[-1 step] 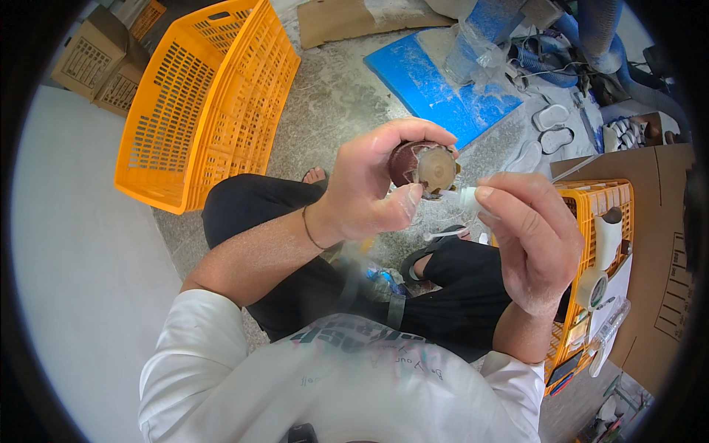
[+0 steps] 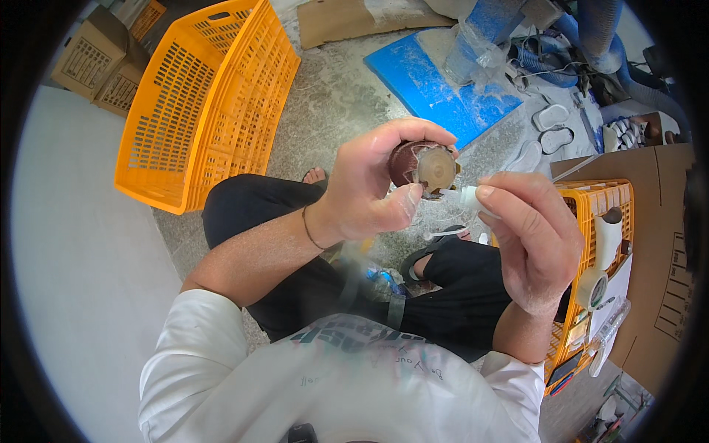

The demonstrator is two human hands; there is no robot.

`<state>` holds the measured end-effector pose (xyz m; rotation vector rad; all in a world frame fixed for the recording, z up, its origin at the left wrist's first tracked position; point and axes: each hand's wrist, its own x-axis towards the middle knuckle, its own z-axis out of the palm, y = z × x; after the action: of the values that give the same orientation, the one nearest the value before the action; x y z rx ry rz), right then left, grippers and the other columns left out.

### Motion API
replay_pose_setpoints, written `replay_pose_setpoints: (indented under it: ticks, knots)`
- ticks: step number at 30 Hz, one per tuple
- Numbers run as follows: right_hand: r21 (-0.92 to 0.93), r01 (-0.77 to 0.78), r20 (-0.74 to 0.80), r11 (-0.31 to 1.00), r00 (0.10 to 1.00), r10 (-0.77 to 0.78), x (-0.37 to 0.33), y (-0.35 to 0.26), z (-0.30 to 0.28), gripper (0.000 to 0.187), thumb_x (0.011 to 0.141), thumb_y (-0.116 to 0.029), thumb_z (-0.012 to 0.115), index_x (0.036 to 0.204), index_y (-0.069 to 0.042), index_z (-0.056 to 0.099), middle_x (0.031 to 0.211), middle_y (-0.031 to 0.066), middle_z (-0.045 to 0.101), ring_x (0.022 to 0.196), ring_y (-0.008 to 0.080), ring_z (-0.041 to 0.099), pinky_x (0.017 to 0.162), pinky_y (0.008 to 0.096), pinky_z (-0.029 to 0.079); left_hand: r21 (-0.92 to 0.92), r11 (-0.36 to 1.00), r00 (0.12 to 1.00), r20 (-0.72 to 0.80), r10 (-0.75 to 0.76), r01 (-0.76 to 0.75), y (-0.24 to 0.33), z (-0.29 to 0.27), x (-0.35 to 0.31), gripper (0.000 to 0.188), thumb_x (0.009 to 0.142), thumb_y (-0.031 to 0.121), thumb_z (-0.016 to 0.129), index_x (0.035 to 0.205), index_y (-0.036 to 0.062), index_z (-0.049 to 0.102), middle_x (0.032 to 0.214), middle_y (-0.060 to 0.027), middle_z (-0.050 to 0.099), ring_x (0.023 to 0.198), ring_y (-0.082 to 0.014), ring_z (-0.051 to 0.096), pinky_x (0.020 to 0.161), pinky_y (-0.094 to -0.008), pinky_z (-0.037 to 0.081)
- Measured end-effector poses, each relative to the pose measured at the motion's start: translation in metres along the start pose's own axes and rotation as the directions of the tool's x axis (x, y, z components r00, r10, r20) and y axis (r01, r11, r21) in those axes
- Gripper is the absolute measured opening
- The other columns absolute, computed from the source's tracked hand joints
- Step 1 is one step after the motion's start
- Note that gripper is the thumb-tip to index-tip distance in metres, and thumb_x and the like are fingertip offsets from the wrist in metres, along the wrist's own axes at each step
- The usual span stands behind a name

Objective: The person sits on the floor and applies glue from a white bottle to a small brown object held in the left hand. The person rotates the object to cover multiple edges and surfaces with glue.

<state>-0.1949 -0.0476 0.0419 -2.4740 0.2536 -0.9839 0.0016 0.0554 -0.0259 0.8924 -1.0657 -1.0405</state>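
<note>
In the middle of the view, my left hand [image 2: 369, 181] is closed around a short round drum [image 2: 437, 168]. Its tan disc-shaped end shows, and a dark reddish-brown, sandpaper-like wrap [image 2: 403, 164] with ragged edges covers its side. My right hand [image 2: 533, 232] pinches a small white cap-like piece [image 2: 470, 198] between thumb and fingertips. From it a thin pale tip points at the drum's lower edge; whether they touch I cannot tell. Below hangs a thin white strip [image 2: 446, 233], its upper end unclear. Whitish dust coats both hands.
Stacked orange crates [image 2: 244, 111] stand at far left beside cardboard boxes [image 2: 100, 63]. A dusty blue board [image 2: 443, 88] lies ahead, near blue hoses [image 2: 546, 66] and sandals [image 2: 554, 127]. Close on my right, an orange crate [image 2: 565, 332] carries a tape roll [image 2: 591, 289]; a large cardboard sheet [image 2: 657, 258] stands behind.
</note>
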Motion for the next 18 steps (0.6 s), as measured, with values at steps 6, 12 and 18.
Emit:
replay_pose_setpoints:
  ticks: [6, 12, 18]
  knots:
    - [0.037, 0.014, 0.048, 0.999, 0.999, -0.016, 0.0003, 0.0003, -0.0032, 0.027, 0.078, 0.004, 0.077, 0.103, 0.002, 0.07, 0.095, 0.0165, 0.07, 0.08, 0.0265, 0.066, 0.068, 0.0303, 0.051, -0.001, 1.0, 1.0, 0.004, 0.011, -0.011, 0.0007, 0.0, 0.0008, 0.064, 0.089, 0.034, 0.07, 0.133, -0.0071, 0.051, 0.128, -0.0166, 0.059, 0.116, -0.0183, 0.059, 0.1, -0.0318, 0.049]
    - [0.047, 0.023, 0.076, 0.999, 0.997, -0.027, 0.0004, 0.0, -0.0048, 0.026, 0.078, 0.003, 0.077, 0.103, 0.002, 0.07, 0.095, 0.016, 0.07, 0.08, 0.0265, 0.066, 0.067, 0.0304, 0.051, 0.027, 1.0, 1.0, 0.016, -0.003, 0.002, 0.0005, 0.0007, 0.001, 0.063, 0.089, 0.035, 0.069, 0.133, -0.0071, 0.052, 0.128, -0.0162, 0.059, 0.117, -0.0188, 0.058, 0.101, -0.0325, 0.048]
    - [0.029, -0.004, 0.017, 1.0, 1.0, 0.003, -0.0011, 0.0018, -0.0026, 0.026, 0.075, 0.004, 0.074, 0.1, 0.001, 0.072, 0.092, 0.0136, 0.069, 0.077, 0.0287, 0.068, 0.065, 0.0324, 0.054, -0.024, 1.0, 1.0, -0.019, 0.02, -0.02, 0.0022, 0.0039, 0.0023, 0.064, 0.09, 0.036, 0.069, 0.133, -0.008, 0.051, 0.127, -0.0163, 0.06, 0.115, -0.0178, 0.059, 0.098, -0.032, 0.049]
